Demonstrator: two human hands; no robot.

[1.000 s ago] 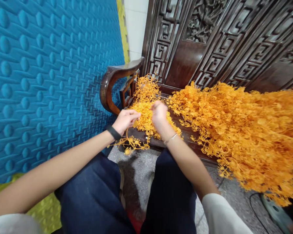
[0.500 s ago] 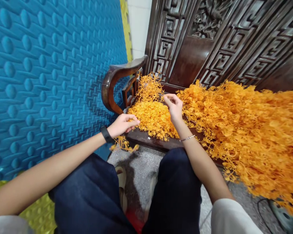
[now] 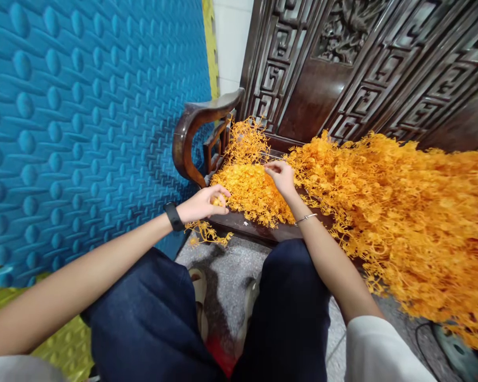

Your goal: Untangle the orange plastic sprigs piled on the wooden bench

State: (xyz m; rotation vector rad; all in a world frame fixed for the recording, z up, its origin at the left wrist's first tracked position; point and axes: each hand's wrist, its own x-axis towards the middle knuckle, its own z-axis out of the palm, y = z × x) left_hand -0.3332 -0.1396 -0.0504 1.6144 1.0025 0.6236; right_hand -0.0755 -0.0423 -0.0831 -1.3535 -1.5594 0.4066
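My left hand (image 3: 203, 206), with a black band on its wrist, is at the front left of a small pile of orange flower-like pieces (image 3: 255, 193). Its thumb and forefinger are apart, with a bit of orange showing in the curled hand. An orange branching sprig (image 3: 209, 233) hangs below that hand and seems to be held in its lower fingers. Over the right side of the pile, my right hand (image 3: 282, 178) has thumb and fingertips pinched together; whatever is between them is too small to make out.
A dark wooden bench (image 3: 258, 229) bears the pile, with bare orange sprigs (image 3: 247, 140) behind it. To the right lies a large heap of orange sprigs (image 3: 414, 212). The curved armrest (image 3: 183, 140) and carved backrest (image 3: 314, 95) bound the seat. Blue matting (image 3: 83, 132) is at left.
My left thumb and forefinger have spread apart. My right hand has come slightly down and left, over the small pile. The sprig hangs on below the left hand.
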